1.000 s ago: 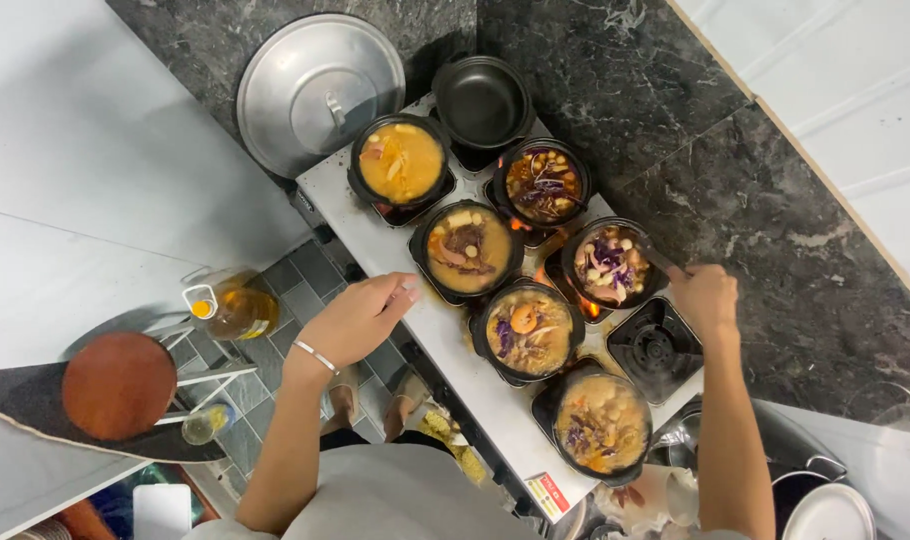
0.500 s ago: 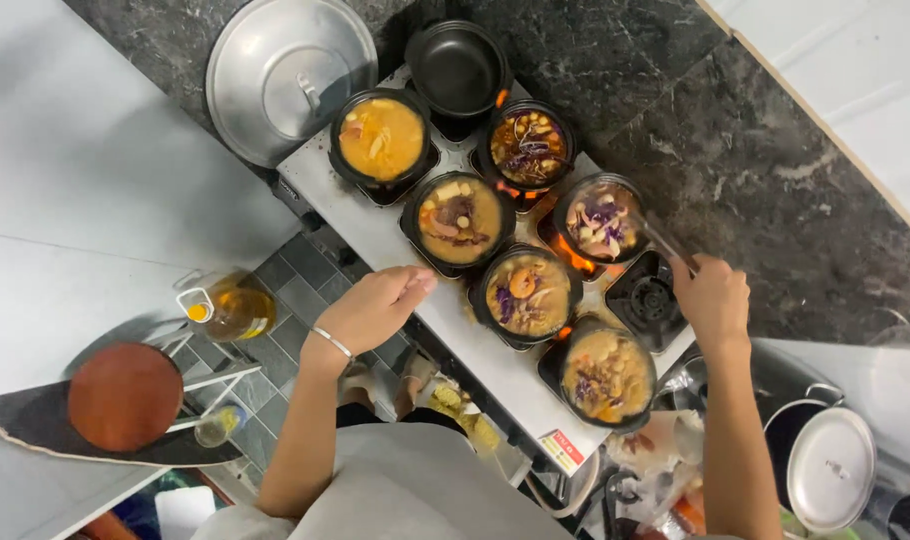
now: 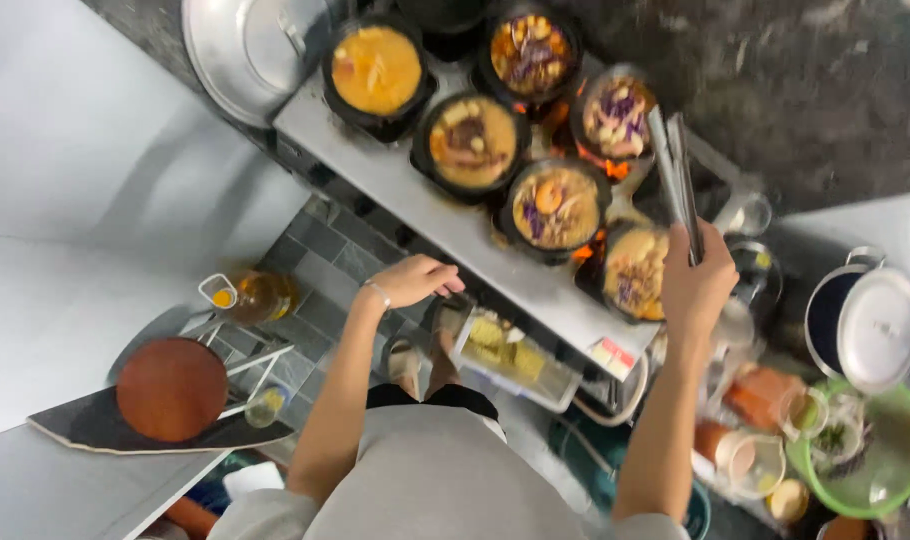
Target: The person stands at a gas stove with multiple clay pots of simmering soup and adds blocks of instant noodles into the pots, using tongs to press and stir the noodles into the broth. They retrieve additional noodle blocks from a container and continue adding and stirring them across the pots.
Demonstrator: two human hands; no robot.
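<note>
My right hand [image 3: 697,285] grips a pair of metal tongs [image 3: 675,175] that point up over the stove. My left hand [image 3: 415,280] hangs loosely curled and holds nothing, just off the front edge of the steel stove top [image 3: 425,205]. Several black clay pots of stew stand on the burners: an orange soup pot [image 3: 377,70], a brown stew pot [image 3: 472,142], a pot with purple onion [image 3: 533,52], another purple-topped pot [image 3: 615,110], a middle pot [image 3: 557,207] and a near pot [image 3: 635,270] next to my right hand. Flames show between the pots.
A large steel lid [image 3: 245,45] lies at the stove's far left. An oil jug [image 3: 250,297] and a round brown board [image 3: 170,388] sit on a low rack at left. A white-lidded pot [image 3: 875,325], a green bowl [image 3: 865,455] and jars stand at right.
My right hand has picked up the tongs and raised them. My left hand has come off the stove edge and dropped lower. The view has shifted down and right.
</note>
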